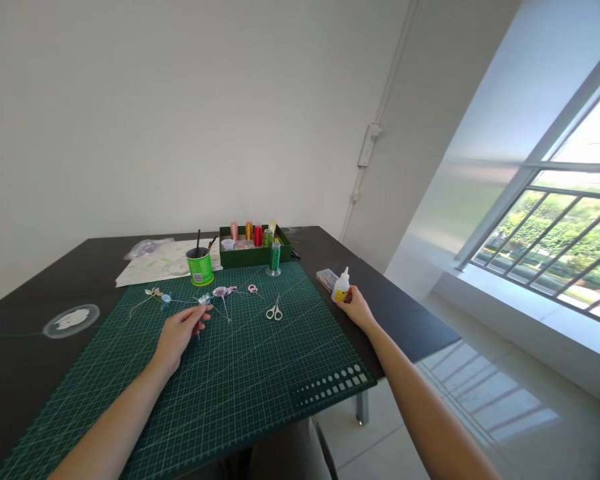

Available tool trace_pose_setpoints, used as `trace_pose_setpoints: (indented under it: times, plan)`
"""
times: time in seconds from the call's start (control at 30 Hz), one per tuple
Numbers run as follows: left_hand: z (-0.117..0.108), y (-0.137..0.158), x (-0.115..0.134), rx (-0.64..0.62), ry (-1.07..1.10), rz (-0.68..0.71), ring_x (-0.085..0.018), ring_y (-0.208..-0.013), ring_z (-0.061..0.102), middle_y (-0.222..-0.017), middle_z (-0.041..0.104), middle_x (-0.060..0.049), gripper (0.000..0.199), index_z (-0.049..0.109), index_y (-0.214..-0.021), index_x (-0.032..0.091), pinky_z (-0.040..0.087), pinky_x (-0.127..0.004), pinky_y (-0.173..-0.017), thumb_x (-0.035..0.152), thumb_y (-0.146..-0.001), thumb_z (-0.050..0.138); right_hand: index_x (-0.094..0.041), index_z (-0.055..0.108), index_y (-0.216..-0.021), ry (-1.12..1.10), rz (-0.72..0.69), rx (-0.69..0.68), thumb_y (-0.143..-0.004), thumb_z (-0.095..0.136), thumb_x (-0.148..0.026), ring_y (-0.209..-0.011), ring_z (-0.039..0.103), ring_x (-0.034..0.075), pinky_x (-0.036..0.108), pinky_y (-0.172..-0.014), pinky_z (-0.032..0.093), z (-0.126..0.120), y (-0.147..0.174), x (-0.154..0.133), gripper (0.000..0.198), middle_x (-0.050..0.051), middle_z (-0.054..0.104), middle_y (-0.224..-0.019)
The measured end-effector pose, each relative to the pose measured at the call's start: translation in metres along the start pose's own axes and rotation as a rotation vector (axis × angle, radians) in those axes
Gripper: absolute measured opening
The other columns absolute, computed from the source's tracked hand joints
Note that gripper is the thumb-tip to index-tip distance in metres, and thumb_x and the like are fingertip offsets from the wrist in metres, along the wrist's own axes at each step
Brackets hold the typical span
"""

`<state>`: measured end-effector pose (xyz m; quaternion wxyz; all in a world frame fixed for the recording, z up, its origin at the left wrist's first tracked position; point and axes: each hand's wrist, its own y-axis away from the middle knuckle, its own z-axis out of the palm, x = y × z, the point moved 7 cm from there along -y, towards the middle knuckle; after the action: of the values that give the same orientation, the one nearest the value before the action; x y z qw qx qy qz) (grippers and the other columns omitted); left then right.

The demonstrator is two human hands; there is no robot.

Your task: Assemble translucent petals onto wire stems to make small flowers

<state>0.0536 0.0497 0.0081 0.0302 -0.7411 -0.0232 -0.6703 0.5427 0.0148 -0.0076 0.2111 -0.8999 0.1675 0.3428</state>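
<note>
White bottle (341, 285) at the right, pale blue piece (205, 299) at the left

From where I stand, the person's left hand (177, 333) has thumb and fingertips pinched on the small pale blue piece over the green cutting mat (240, 373); I cannot tell whether it touches the mat. The right hand (356, 308) is wrapped around the bottle, nozzle up, just beside the mat's right edge. A clear case (325, 275) lies just behind the bottle on the dark tabletop (405, 323).

Near the left hand, a purple piece (221, 291) lies to the right and a blue piece (165, 299) to the left. Between the two hands are scissors (276, 307), handles toward the person. At the mat's far side stand a bright green tin (200, 269) and a green spool (275, 253). Behind that spool, a dark green box (250, 257) holds pink, orange and red spools (258, 235). White paper (155, 263) lies beside the tin.
</note>
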Motion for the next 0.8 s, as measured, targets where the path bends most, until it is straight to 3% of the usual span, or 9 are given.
trace_pose_setpoints:
  times: [0.23, 0.37, 0.53, 0.8]
  plan:
    - [-0.004, -0.003, -0.002, -0.005, -0.032, 0.015, -0.017, -0.063, 0.058, -0.081, 0.072, -0.01, 0.063, 0.078, -0.093, 0.013, 0.044, -0.025, -0.053, 0.066, -0.059, 0.075, -0.022, 0.049, -0.077, -0.028, -0.002, 0.048, -0.069, 0.05, -0.021, -0.081, 0.057, 0.022, 0.037, -0.079, 0.048, -0.005, 0.008, 0.009, 0.008, 0.002, 0.051, -0.08]
    - [-0.003, -0.004, -0.004, -0.024, -0.042, 0.011, -0.017, -0.062, 0.058, -0.08, 0.072, -0.009, 0.061, 0.079, -0.093, 0.014, 0.045, -0.026, -0.053, 0.065, -0.061, 0.075, -0.021, 0.058, -0.079, -0.057, -0.086, -0.045, -0.074, 0.05, -0.02, -0.083, 0.059, 0.02, 0.038, -0.085, 0.049, -0.005, 0.018, 0.005, 0.01, 0.003, 0.055, -0.088]
    - [0.003, -0.001, -0.002, -0.051, -0.053, -0.004, -0.016, -0.06, 0.057, -0.077, 0.071, -0.007, 0.059, 0.079, -0.091, 0.015, 0.046, -0.026, -0.053, 0.066, -0.059, 0.075, -0.019, 0.067, -0.083, -0.074, -0.19, -0.184, -0.068, 0.058, -0.012, -0.09, 0.061, 0.019, 0.036, -0.091, 0.05, -0.001, 0.025, -0.001, 0.019, 0.006, 0.058, -0.099]
    - [0.0, 0.001, 0.002, -0.02, -0.048, -0.005, -0.016, -0.06, 0.056, -0.076, 0.071, -0.008, 0.06, 0.079, -0.089, 0.015, 0.045, -0.026, -0.053, 0.066, -0.058, 0.075, -0.018, 0.063, -0.069, -0.052, -0.266, -0.224, -0.077, 0.058, -0.019, -0.09, 0.06, 0.023, 0.04, -0.089, 0.048, -0.002, 0.025, -0.009, 0.01, 0.009, 0.059, -0.095]
